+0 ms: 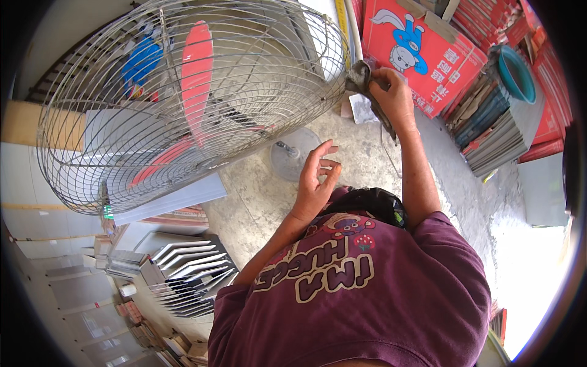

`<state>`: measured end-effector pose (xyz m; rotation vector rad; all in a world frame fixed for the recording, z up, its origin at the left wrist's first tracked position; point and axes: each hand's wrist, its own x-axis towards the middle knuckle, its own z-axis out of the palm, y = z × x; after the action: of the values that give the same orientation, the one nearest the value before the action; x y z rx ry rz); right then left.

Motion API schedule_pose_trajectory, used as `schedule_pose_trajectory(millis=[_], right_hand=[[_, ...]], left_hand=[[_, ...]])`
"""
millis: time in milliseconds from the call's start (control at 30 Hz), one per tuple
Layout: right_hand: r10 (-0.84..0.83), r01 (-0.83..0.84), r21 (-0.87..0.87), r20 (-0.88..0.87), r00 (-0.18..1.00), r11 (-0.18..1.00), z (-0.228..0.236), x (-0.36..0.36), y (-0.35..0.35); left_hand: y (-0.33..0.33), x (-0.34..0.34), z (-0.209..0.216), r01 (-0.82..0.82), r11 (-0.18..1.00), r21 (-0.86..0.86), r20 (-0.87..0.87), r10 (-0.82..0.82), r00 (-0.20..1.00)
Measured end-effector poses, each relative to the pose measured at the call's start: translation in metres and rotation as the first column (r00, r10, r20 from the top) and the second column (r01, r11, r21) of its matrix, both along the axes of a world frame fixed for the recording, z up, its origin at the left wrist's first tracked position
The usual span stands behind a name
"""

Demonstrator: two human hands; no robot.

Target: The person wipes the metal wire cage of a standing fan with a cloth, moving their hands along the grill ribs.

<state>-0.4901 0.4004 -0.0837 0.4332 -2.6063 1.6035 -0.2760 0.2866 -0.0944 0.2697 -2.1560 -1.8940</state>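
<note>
Nearest the head camera, a maroon printed shirt is seen across the lower part of the view, with a shiny black bag carried at its front. At the upper left, a large wire-caged fan is noted, its cage tilted and its red blades visible through the wires. A dark grey cloth is found at the right-hand end of the fan's cage, beside an upright pole. This cloth is gripped by the right hand, its fingers closed narrowly on the fabric and a loose end hung below; whether the wires are pressed by the cloth cannot be told. The left hand is held in the air below the cage, its fingers loosely curled and parted, the grip wide and free. Beyond that hand, a round grey base is seen on the concrete floor. At the upper right, a red carton marked with a blue cartoon figure is recorded, with a teal basin placed on stacked flat panels. At the lower left, pale slabs are held upright in a row.
</note>
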Motion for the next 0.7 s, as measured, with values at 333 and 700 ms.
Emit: schedule_pose_trajectory(millis=[333,700], right_hand=[[0.133,-0.152,-0.328,-0.082,0.988,0.932,0.071,0.015,-0.012],[0.341,-0.251,-0.833,-0.08,0.937,0.493,0.087,-0.014,-0.025]], left_hand=[[-0.004,0.005,-0.002,0.015,1.0,0.027,0.025,-0.016,1.0],[-0.007,0.005,-0.009,0.005,0.999,0.052,0.049,-0.007,0.999]])
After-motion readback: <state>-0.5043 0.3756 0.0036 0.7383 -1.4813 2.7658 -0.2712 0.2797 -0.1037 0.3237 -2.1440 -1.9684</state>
